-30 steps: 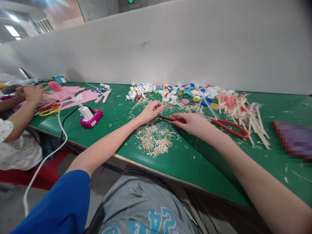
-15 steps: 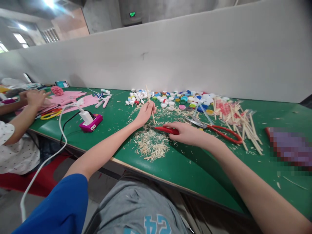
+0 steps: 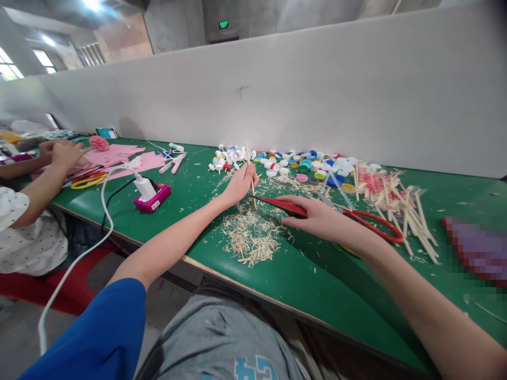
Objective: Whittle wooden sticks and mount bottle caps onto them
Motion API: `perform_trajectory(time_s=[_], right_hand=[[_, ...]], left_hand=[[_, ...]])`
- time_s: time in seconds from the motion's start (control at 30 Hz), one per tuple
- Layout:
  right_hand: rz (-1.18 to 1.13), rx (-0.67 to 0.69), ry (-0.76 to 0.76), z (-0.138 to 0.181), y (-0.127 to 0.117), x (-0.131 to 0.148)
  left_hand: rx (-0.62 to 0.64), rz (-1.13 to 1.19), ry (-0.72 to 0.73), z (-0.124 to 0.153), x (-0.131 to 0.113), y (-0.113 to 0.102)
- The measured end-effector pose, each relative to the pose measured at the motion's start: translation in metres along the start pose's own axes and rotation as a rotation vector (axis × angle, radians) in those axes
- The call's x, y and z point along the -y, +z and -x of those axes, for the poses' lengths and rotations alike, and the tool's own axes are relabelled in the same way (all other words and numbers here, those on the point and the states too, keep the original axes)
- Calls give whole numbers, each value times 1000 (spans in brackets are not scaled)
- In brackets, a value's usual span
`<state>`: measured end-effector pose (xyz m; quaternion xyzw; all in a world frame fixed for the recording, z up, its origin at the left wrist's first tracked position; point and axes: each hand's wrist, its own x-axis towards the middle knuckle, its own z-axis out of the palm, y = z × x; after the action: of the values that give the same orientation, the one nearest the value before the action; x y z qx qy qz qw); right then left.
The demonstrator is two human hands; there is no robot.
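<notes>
My left hand (image 3: 240, 184) is closed round a thin wooden stick (image 3: 247, 151), which stands nearly upright with its lower end below the fingers. My right hand (image 3: 312, 214) grips a knife with a red and black handle (image 3: 292, 207). Its narrow dark blade points left and lies against or right beside the stick's lower part; I cannot tell whether it touches. Under both hands a heap of pale wood shavings (image 3: 257, 247) covers the green table (image 3: 222, 277). Large scissors with red handles (image 3: 380, 224) lie just beyond my right forearm.
Many coloured bottle caps (image 3: 304, 165) line the foot of the white partition (image 3: 317, 95). Loose wooden sticks (image 3: 422, 224) lie at the right. A purple power strip (image 3: 152, 199) with a white cable stands left. A co-worker's hands (image 3: 65, 155) work over pink paper (image 3: 119, 153).
The knife has turned in my right hand, so the black side of its handle shows more. Both hands keep their hold. The whole view has shifted slightly.
</notes>
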<state>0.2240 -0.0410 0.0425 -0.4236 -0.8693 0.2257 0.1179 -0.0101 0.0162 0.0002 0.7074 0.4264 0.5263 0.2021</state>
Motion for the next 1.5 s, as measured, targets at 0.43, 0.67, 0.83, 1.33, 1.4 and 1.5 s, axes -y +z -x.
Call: perform_trajectory(time_s=[0.43, 0.67, 0.83, 1.33, 1.4, 1.5], right_hand=[[-10, -239, 23, 25, 10, -10], [89, -183, -50, 27, 14, -11], [198, -173, -60, 27, 19, -7], [523, -347, -304, 23, 31, -10], [475, -331, -295, 24, 28, -7], [430, -314, -292, 24, 26, -3]], left_hand=[[33, -55, 20, 1, -10, -4], [85, -3, 95, 4, -19, 0], [70, -21, 94, 5, -19, -1], [122, -70, 67, 8, -26, -3], [145, -75, 74, 8, -28, -3], [174, -78, 71, 8, -29, -2]])
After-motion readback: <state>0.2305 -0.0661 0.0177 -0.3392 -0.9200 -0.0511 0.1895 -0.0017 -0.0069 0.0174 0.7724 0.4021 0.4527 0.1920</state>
